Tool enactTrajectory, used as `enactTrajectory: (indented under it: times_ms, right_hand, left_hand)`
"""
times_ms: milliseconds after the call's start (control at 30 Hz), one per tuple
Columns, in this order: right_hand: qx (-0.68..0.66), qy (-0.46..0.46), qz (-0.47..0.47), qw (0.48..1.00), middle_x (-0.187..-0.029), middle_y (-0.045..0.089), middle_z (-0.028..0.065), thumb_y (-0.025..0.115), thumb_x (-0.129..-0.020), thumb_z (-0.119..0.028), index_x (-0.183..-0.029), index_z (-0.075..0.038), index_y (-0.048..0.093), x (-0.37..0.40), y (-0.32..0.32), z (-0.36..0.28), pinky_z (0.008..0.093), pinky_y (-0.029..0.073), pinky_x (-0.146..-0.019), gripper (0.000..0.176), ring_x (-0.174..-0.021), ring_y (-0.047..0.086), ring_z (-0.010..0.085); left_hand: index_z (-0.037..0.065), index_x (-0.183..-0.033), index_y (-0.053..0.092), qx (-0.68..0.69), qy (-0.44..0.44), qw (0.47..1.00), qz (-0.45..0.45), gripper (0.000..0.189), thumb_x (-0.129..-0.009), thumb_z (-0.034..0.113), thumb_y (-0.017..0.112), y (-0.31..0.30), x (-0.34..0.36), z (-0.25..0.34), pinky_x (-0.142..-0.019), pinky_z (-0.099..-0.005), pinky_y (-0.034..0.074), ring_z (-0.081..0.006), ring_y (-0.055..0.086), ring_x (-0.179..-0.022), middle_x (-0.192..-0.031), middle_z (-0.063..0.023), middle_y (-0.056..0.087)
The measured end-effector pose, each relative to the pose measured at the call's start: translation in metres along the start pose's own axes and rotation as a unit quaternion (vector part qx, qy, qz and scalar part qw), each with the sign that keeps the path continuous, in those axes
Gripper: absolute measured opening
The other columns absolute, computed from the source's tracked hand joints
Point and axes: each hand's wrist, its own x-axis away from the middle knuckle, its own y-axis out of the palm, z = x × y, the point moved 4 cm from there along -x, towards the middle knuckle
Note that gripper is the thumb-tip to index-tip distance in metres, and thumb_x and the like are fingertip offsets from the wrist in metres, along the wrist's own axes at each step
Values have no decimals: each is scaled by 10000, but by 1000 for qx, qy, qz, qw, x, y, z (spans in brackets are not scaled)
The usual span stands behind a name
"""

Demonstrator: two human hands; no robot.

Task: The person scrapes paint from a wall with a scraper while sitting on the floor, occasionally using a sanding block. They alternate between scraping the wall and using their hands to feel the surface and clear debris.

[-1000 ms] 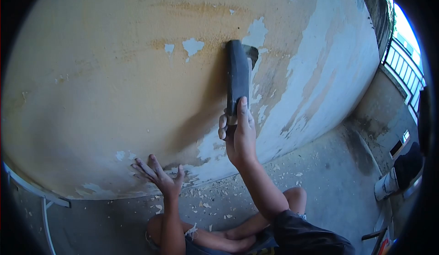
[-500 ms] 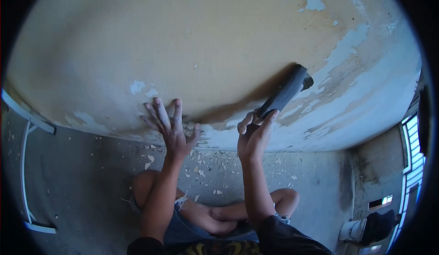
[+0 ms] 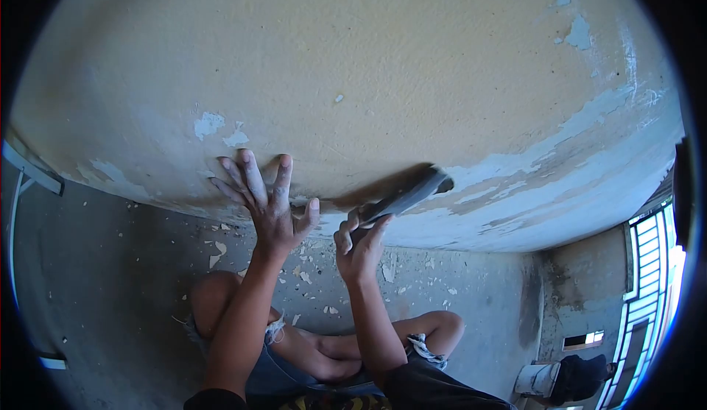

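Observation:
In front of me rises a wall with yellowish paint, peeled to pale patches along its lower part. My left hand lies against it with fingers spread, just below two small bare spots. My right hand is wrapped round the lower end of a dark bar-shaped tool. This tool slants up to the right, and its far end is at the border between yellow paint and the peeled area. Its working edge is largely hidden. Whitish dust coats the fingers of both hands.
Paint flakes litter the grey floor around my crossed legs. Pale metal frame parts stand at the left. At the far right, another person is beside a whitish bucket, near a barred window.
My right hand and the tool have moved left and down along the wall, and the tool lies flatter. My left hand stays spread on the wall. The view has shifted slightly.

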Motion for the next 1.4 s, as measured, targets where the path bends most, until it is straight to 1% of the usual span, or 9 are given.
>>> enactTrajectory:
  times_ms: [167, 433, 567, 667, 867, 1100, 1300, 1367, 1400]
  right_hand:
    - [69, 115, 40, 990, -754, 535, 29, 414, -1004, -536, -1015, -113, 488, 36, -72, 114, 250, 357, -455, 429, -515, 468, 129]
    - [23, -21, 10, 999, -709, 513, 18, 407, -970, -610, -978, -89, 503, 4, 0, 8, 239, 302, -425, 530, -459, 388, 109]
    - [57, 105, 38, 992, -767, 526, 22, 395, -994, -572, -1026, -108, 474, 29, -53, 105, 240, 321, -433, 471, -491, 428, 114]
    - [68, 100, 39, 992, -765, 528, 24, 376, -1019, -528, -1024, -114, 470, 38, -73, 138, 251, 331, -438, 425, -492, 431, 113]
    - [21, -28, 16, 999, -756, 528, 38, 406, -977, -591, -1004, -73, 480, 5, 10, 1, 242, 335, -403, 523, -471, 428, 110]
    - [33, 129, 132, 982, -746, 503, 5, 379, -996, -577, -999, -126, 482, 45, -75, 122, 236, 319, -457, 463, -501, 388, 107]
    - [8, -34, 55, 998, -712, 512, 17, 365, -1009, -559, -982, -82, 492, 3, -18, -20, 240, 313, -439, 494, -466, 384, 108]
    - [-36, -33, 17, 999, -724, 514, 12, 370, -1006, -558, -987, -84, 495, 0, -9, -42, 228, 311, -435, 490, -464, 387, 109]
    - [-48, 7, 16, 999, -731, 514, 10, 371, -1006, -557, -986, -85, 495, 5, -16, -30, 232, 315, -436, 489, -464, 388, 108]
  left_hand:
    - [175, -1534, 298, -11, 4, 1000, 9, 766, -915, 615, 404, 3, 0, 1, -1081, -707, -75, -501, -64, -1459, -1605, -245, 31]
    - [244, -1493, 391, 44, -22, 998, 32, 723, -886, 635, 427, 5, 3, -3, -1059, -722, -139, -462, -81, -1470, -1619, -184, 59]
    - [170, -1534, 295, -2, 1, 1000, 25, 758, -931, 623, 369, 4, 0, -1, -1082, -704, -73, -503, -58, -1458, -1605, -247, 34]
    - [165, -1533, 297, -3, 10, 1000, 23, 760, -930, 621, 372, 4, -3, -2, -1085, -701, -71, -501, -56, -1459, -1604, -246, 40]
    - [230, -1497, 380, 45, -19, 998, 29, 716, -900, 624, 419, 6, 2, -3, -1060, -720, -141, -461, -88, -1470, -1621, -179, 55]
    - [223, -1498, 381, 36, -14, 999, 30, 712, -901, 610, 416, 5, 5, -1, -1061, -716, -140, -461, -86, -1470, -1620, -184, 56]
    - [139, -1533, 287, 20, -1, 1000, -3, 784, -929, 635, 353, 3, 0, -1, -1085, -693, -86, -486, -70, -1464, -1603, -254, 31]
    - [133, -1535, 278, 1, -6, 1000, 13, 789, -931, 636, 345, 4, 1, -1, -1086, -690, -92, -484, -74, -1464, -1602, -255, 36]
    - [221, -1526, 324, 25, -19, 999, 27, 754, -907, 647, 376, 8, 3, -4, -1064, -698, -154, -460, -98, -1469, -1617, -202, 37]
